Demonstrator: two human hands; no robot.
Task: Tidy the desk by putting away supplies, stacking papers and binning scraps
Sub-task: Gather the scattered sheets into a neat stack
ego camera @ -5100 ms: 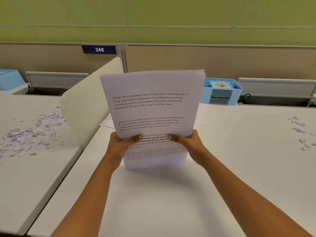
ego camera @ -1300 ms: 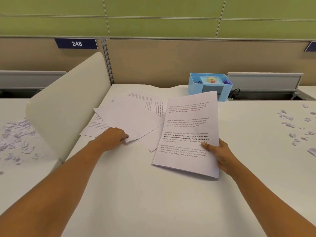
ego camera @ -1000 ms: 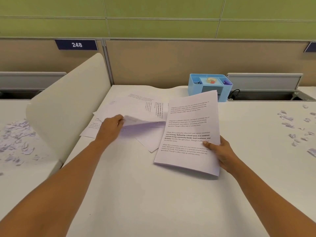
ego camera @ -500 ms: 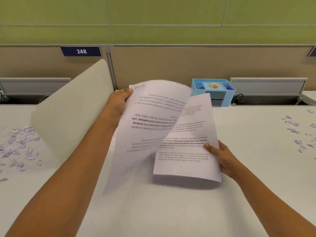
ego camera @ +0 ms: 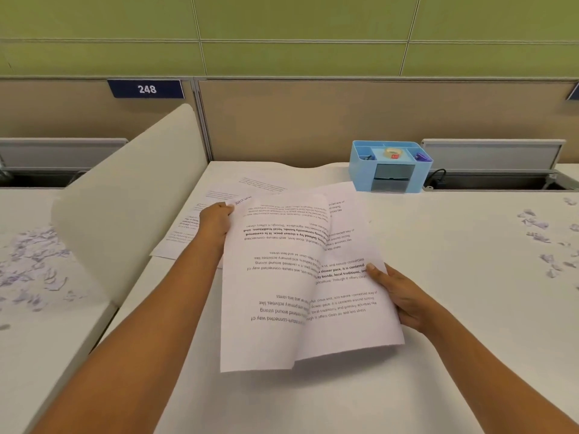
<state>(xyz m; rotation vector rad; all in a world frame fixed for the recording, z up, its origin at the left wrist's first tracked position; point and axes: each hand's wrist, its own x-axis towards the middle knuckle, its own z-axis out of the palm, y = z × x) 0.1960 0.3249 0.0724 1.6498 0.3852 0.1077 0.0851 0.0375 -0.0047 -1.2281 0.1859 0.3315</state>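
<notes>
One white counter, with one divider panel along its left edge. Left hand pinches the far corner of one sheet, print upside down. It overlaps one paper stack, gripped at its right edge by right hand, centre counter. About three loose sheets lie flat, far left. One blue organizer far centre, one tape roll inside. Two scrap patches: right scraps, left scraps beyond the divider.

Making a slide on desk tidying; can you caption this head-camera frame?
Left hand holds a printed white sheet, text upside down, over the printed paper stack gripped by the right hand.
</notes>
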